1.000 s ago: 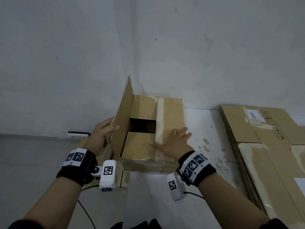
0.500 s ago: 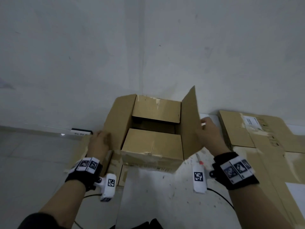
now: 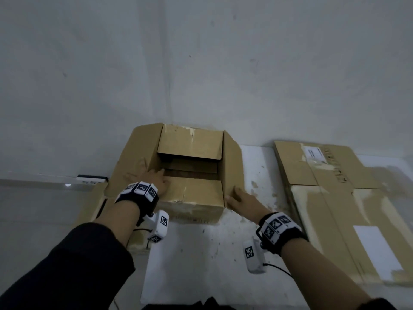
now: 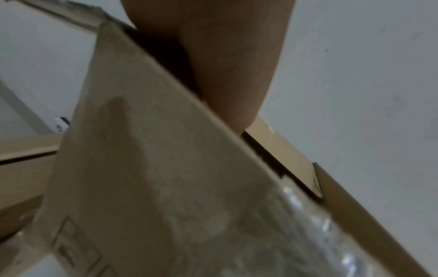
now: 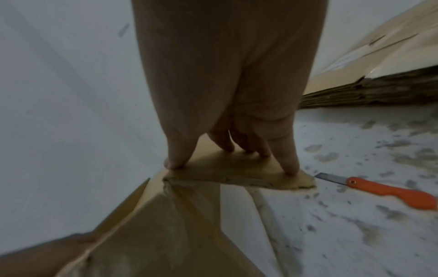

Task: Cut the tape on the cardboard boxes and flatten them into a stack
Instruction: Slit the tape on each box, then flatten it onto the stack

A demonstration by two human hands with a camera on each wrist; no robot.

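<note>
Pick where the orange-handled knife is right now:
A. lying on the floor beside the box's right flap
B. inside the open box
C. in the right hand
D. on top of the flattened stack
A: the right wrist view shows the orange-handled knife lying on the speckled floor, just past the right flap that the right hand presses with its fingertips.

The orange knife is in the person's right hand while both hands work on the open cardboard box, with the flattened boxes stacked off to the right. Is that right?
Not quite. The orange knife lies on the floor, apart from the right hand, whose fingers press a flap of the cardboard box, as the right wrist view shows. The rest holds: the left hand is on the box too, and the flattened boxes are stacked to the right.
</note>
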